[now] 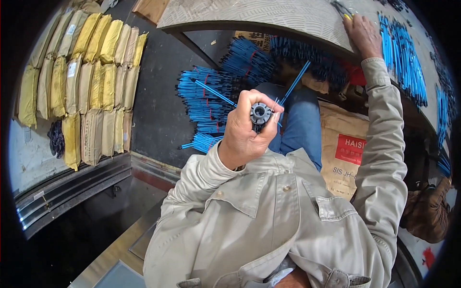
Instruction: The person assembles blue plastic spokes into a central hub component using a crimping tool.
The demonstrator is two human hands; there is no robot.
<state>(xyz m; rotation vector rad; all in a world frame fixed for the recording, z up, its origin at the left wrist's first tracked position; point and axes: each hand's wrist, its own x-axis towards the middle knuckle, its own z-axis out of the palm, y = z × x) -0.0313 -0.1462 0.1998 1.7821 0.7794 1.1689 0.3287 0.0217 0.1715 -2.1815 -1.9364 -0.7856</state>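
Note:
In front of my chest, my left hand (246,127) is closed around a round black slotted hub (260,113), its open centre facing up. Thin metal pins (275,103) stick up between the thumb and forefinger. Blue rods with dark tips fan out from behind this hand, one blue rod (296,82) to the upper right and another blue rod (214,91) to the upper left. Up on the worktable, my right hand (365,36) has its fingers curled at the yellow-tipped handles of what looks like a pair of pliers (342,9).
Several bundles of blue rods (204,98) lie on the floor beyond my knees. More blue rods (403,57) cover the right of the worktable (269,15). Yellow and tan sacks (84,86) are stacked at left. A printed paper sack (341,158) stands by my leg. Another person's hand (439,192) shows at far right.

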